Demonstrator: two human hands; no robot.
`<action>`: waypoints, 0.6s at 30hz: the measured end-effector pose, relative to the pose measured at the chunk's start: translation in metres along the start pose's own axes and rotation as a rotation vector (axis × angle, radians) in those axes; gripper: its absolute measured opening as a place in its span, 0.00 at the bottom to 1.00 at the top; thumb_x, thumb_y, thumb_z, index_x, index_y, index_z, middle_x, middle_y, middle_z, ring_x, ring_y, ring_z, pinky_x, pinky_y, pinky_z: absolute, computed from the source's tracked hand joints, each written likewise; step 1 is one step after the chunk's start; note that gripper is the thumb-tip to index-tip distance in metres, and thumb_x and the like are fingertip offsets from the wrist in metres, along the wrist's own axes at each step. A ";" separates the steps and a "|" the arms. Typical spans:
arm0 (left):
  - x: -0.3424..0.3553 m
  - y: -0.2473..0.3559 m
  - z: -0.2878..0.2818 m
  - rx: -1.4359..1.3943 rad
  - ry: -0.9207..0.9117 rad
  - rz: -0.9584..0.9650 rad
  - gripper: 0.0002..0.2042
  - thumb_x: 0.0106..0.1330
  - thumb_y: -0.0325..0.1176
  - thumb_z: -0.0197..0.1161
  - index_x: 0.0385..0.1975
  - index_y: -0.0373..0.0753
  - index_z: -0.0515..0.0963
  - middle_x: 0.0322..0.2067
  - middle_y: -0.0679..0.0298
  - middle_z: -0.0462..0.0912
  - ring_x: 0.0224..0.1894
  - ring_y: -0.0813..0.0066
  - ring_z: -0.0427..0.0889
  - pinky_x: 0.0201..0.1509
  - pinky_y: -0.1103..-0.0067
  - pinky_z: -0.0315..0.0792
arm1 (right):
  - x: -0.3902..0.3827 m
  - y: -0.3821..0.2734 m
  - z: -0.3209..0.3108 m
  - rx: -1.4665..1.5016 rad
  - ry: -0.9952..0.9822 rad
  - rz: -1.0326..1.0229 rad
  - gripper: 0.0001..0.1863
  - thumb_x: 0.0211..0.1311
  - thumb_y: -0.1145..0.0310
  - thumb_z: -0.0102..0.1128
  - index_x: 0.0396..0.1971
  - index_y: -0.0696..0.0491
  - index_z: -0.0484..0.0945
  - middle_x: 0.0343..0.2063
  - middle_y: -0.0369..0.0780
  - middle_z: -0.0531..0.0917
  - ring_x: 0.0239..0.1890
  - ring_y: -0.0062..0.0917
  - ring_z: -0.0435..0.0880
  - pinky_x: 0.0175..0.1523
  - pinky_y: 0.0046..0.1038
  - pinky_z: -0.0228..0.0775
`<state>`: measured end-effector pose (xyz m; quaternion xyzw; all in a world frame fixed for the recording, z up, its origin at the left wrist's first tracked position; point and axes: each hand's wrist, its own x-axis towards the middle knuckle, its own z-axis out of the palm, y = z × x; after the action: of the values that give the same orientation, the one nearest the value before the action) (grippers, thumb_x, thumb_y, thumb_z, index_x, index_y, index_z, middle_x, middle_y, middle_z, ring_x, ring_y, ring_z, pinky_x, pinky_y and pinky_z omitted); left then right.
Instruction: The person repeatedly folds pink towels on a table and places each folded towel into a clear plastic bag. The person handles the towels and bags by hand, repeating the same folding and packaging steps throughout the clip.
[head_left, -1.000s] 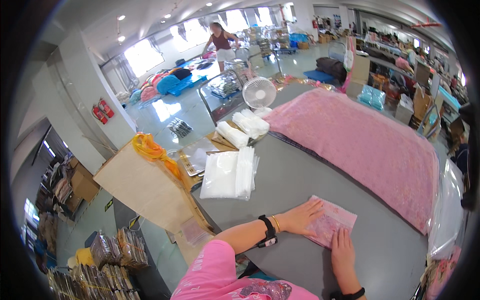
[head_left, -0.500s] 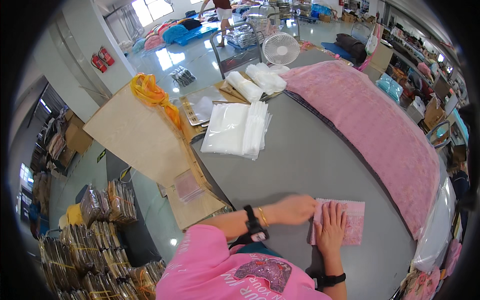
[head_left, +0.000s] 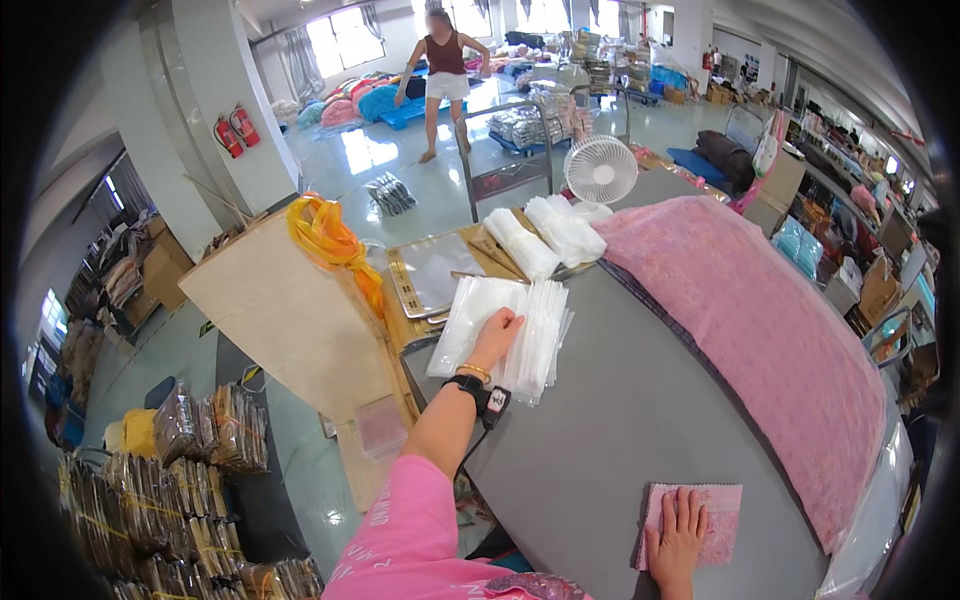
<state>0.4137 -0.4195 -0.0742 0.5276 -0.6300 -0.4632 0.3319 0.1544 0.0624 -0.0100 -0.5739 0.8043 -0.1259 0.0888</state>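
Left arm reaching well forward over the gray table (head_left: 610,420), elbow fairly straight, pink sleeve (head_left: 415,510) ending above the elbow; left hand (head_left: 494,338) over the stack of white plastic bags (head_left: 541,345). Left fingers curled inward, tips close together, knuckles turned away from the body; from where I stand I cannot tell whether they pinch a bag. Just behind those fingers, at the wrist, a gold bracelet (head_left: 474,371), then a black band carrying a small boxy device (head_left: 494,400). Right arm held low and near the body; right hand (head_left: 677,535) palm down, fingers long and slightly parted, pointing away from the person, thumb out to the left. Under these fingers lies the folded pink cloth (head_left: 723,520), pressed flat on the table, its patterned face showing past the fingertips and on both sides. The two hands well apart. Beyond the left fingertips: white plastic rolls (head_left: 521,243), then a white fan (head_left: 601,168) farther off. Left of the left fingers, orange-yellow ribbons (head_left: 325,232) on a pale board (head_left: 290,320). Ahead and to the right of the right fingers, a broad spread of pink fabric (head_left: 745,320).
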 end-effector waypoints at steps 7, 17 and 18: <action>-0.012 -0.006 -0.001 -0.255 -0.162 0.139 0.11 0.72 0.27 0.58 0.50 0.32 0.77 0.35 0.64 0.83 0.35 0.80 0.78 0.39 0.79 0.75 | 0.003 0.009 0.007 -0.013 0.071 -0.076 0.36 0.64 0.54 0.61 0.70 0.54 0.69 0.74 0.47 0.64 0.78 0.46 0.54 0.80 0.52 0.38; -0.171 0.130 0.028 0.386 -0.201 0.941 0.06 0.66 0.27 0.63 0.40 0.37 0.85 0.36 0.54 0.82 0.41 0.53 0.82 0.46 0.67 0.76 | -0.007 -0.026 -0.056 0.205 0.438 -0.365 0.31 0.61 0.65 0.68 0.65 0.54 0.72 0.68 0.47 0.70 0.75 0.50 0.61 0.77 0.54 0.45; -0.211 0.137 0.044 0.376 -0.427 0.835 0.05 0.66 0.28 0.63 0.38 0.37 0.84 0.35 0.54 0.81 0.40 0.51 0.81 0.45 0.65 0.76 | -0.016 -0.039 -0.064 0.103 0.389 -0.391 0.29 0.60 0.64 0.70 0.61 0.53 0.73 0.63 0.46 0.75 0.69 0.49 0.68 0.72 0.52 0.54</action>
<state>0.3717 -0.2019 0.0532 0.1746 -0.9137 -0.2670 0.2517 0.1761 0.0722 0.0626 -0.6779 0.6729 -0.2889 -0.0642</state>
